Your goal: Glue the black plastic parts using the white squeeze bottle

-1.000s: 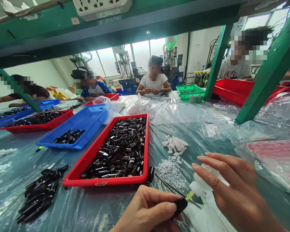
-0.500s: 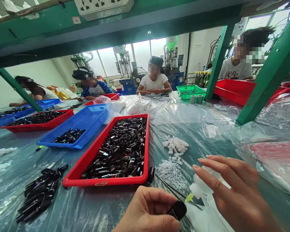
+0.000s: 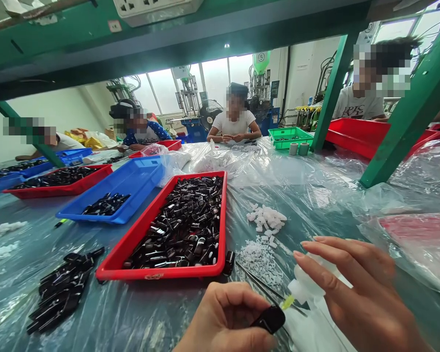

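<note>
My left hand [image 3: 225,320] pinches a small glossy black plastic part [image 3: 269,320] between thumb and fingers, low in the middle of the head view. My right hand [image 3: 363,288] is curved over a translucent white squeeze bottle [image 3: 304,286], its thumb hidden from sight. The bottle lies tilted, and its yellow-green nozzle tip [image 3: 288,302] meets the edge of the black part. Metal tweezers [image 3: 258,282] lie on the plastic sheet just beyond my left hand. Behind them are a heap of tiny white pieces [image 3: 260,259] and a pile of larger white pieces [image 3: 267,218].
A red tray [image 3: 161,275] full of black parts stands ahead, beside a blue tray [image 3: 68,215] with fewer. Loose black parts [image 3: 64,293] are stacked at left. Green posts [image 3: 396,132] rise at right near a pinkish plastic bag [image 3: 418,239]. Several people sit across the table.
The black part has tilted slightly in my left hand, against the nozzle tip. Otherwise both hands hold nearly the same pose.
</note>
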Tool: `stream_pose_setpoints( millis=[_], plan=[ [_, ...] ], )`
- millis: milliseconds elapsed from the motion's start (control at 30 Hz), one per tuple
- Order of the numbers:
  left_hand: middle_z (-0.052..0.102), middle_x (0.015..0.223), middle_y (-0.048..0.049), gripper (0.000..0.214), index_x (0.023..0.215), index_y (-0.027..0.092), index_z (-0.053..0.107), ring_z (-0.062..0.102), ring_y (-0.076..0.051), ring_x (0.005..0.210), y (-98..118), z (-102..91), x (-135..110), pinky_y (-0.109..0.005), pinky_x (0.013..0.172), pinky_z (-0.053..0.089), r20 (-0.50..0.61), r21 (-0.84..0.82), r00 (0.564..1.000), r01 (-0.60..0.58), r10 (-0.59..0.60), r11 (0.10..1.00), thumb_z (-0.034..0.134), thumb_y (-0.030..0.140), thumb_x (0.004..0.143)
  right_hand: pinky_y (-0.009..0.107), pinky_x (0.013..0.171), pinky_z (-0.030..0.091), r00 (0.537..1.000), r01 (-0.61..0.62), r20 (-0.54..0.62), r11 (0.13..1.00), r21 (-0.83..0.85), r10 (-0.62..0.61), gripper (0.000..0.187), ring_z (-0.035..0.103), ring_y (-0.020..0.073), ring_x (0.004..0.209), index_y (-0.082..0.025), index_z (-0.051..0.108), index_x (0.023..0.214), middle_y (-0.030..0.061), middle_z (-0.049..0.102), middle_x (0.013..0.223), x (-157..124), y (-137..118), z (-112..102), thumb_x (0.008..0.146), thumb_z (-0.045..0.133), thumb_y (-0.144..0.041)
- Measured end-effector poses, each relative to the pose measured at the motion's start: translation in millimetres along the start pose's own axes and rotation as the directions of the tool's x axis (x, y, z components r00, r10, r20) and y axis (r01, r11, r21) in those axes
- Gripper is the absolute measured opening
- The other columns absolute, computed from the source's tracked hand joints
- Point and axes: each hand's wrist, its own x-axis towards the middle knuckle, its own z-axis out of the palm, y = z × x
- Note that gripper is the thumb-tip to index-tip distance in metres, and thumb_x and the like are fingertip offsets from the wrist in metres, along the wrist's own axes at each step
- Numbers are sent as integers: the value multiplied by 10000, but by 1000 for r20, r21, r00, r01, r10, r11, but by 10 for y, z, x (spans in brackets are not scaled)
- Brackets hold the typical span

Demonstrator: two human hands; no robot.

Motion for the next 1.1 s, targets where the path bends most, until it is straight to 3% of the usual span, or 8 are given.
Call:
stream_pose_setpoints(
  millis=[333,1100],
  plan=[
    [643,661,14,179,741,162,739,522,-53,544,-10,1,-1,-157,524,396,-3,-18,1000,-4,4,1000,802,117,579,463,881,314,1000,5,2,1000,25,-5,370,546,228,1016,-241,636,1061,48,653,1030,-31,10,-5,881,405,-15],
    [603,659,-13,179,747,147,750,490,-85,587,9,-48,2,-191,530,349,46,148,998,43,-51,988,801,219,591,457,905,320,999,39,30,997,60,-41,372,536,235,1063,-252,621,1105,39,642,1084,-40,39,6,887,398,-49]
  ],
)
